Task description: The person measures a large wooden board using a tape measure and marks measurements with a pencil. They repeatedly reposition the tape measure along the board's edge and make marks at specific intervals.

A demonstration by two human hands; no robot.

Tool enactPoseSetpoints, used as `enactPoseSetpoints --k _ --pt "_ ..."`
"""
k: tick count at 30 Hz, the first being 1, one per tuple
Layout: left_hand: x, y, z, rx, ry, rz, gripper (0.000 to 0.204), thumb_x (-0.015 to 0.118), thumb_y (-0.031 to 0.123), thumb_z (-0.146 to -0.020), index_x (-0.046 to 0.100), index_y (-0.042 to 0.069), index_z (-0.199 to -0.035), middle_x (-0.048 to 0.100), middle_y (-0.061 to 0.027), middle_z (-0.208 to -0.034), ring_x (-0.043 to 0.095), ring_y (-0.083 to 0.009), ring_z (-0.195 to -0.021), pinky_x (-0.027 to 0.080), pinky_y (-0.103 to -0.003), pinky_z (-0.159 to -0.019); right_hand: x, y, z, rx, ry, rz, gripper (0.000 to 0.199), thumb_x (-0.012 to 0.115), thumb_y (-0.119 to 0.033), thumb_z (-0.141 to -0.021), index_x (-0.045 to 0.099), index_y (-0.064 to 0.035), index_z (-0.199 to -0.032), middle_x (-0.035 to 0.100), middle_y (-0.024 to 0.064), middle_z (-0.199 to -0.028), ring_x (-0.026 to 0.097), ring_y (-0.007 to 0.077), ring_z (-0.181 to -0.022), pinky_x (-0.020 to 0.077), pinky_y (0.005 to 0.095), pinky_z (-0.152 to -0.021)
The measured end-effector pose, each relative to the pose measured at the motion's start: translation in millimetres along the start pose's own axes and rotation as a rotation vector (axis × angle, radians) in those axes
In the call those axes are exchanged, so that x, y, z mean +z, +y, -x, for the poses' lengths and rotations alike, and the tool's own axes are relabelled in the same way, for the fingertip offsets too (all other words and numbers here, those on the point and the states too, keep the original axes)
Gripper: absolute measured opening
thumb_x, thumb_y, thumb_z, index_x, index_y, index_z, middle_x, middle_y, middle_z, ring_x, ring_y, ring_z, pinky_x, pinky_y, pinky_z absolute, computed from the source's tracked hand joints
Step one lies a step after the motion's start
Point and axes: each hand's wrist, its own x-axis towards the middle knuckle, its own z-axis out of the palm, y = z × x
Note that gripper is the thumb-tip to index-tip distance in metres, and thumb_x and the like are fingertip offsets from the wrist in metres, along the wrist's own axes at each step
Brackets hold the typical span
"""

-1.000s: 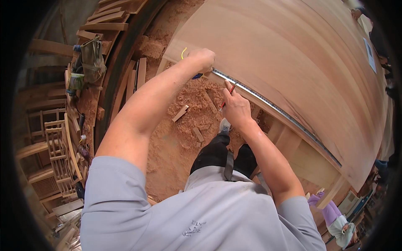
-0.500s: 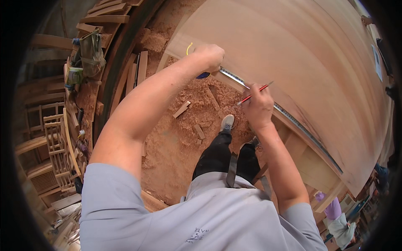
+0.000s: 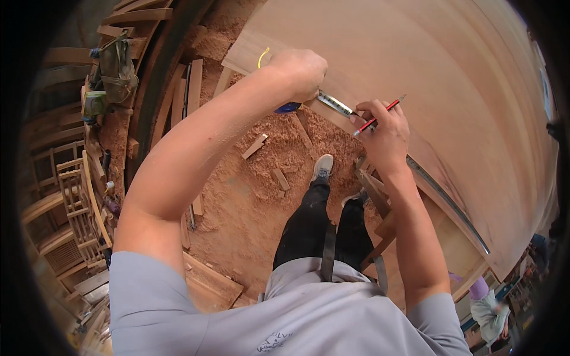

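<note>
A large plywood sheet [image 3: 415,65] lies flat in front of me. Along its near edge runs a long metal ruler [image 3: 442,193]. My left hand [image 3: 300,71] is closed on the ruler's left end, pressing it to the sheet near the corner; a blue thing and a yellow loop show at the fist. My right hand [image 3: 383,127] grips a red pencil [image 3: 378,117] with its tip at the ruler's edge. My legs in dark trousers and pale shoes stand below on the sawdust.
The floor [image 3: 249,196] is thick with reddish sawdust and wood offcuts. Wooden frames and chair parts [image 3: 71,202] are stacked at the left, with a green bag [image 3: 116,68] above them. Another person [image 3: 487,305] is at the lower right.
My right hand has lifted from the ruler's edge, turned the red pencil up, and set it against the ruler. My left hand has stayed on the ruler's end.
</note>
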Motion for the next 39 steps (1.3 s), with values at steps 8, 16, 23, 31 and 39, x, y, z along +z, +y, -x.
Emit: enactPoseSetpoints --k 8,16,23,31,39 --pt "3 -3 10 0.010 0.098 0.018 0.019 0.076 0.025 -0.084 0.075 0.006 -0.083 0.069 -0.0170 -0.078 0.069 -0.0359 -0.076 0.054 -0.047 -0.067 -2 -6 -3 0.028 0.005 -0.070 0.015 0.081 -0.007 -0.075 0.068 -0.0075 -0.083 0.063 0.0047 -0.076 0.057 0.0245 -0.080 0.0458 0.0383 -0.072" --pt "15 -6 8 0.020 0.137 -0.020 0.020 0.072 0.025 -0.087 0.075 0.006 -0.081 0.069 -0.0159 -0.077 0.069 -0.0337 -0.074 0.054 -0.045 -0.065 -1 -4 -5 0.043 -0.028 -0.051 0.016 0.081 -0.011 -0.076 0.066 -0.0103 -0.081 0.064 0.0019 -0.076 0.058 0.0251 -0.083 0.0438 0.0389 -0.074" --pt "17 -5 10 0.009 0.176 -0.010 0.019 0.072 0.026 -0.087 0.075 0.008 -0.082 0.069 -0.0151 -0.075 0.070 -0.0329 -0.073 0.055 -0.044 -0.065 -3 -7 -5 0.023 -0.014 -0.057 0.013 0.080 -0.006 -0.077 0.068 -0.0057 -0.082 0.060 0.0057 -0.073 0.055 0.0248 -0.078 0.0445 0.0382 -0.070" --pt "15 -7 7 0.027 0.168 0.024 0.018 0.075 0.025 -0.084 0.076 0.008 -0.080 0.070 -0.0156 -0.075 0.070 -0.0324 -0.073 0.055 -0.044 -0.067 -21 8 9 0.088 -0.039 -0.096 0.013 0.079 -0.010 -0.076 0.068 -0.0092 -0.083 0.063 0.0045 -0.075 0.058 0.0265 -0.080 0.0464 0.0390 -0.070" --pt "18 -11 10 0.055 0.199 0.058 0.017 0.072 0.023 -0.086 0.076 0.007 -0.080 0.069 -0.0167 -0.074 0.069 -0.0333 -0.072 0.055 -0.045 -0.067 -22 11 9 0.050 -0.044 -0.064 0.013 0.078 -0.005 -0.075 0.068 -0.0080 -0.083 0.063 0.0054 -0.076 0.057 0.0271 -0.080 0.0460 0.0396 -0.072"
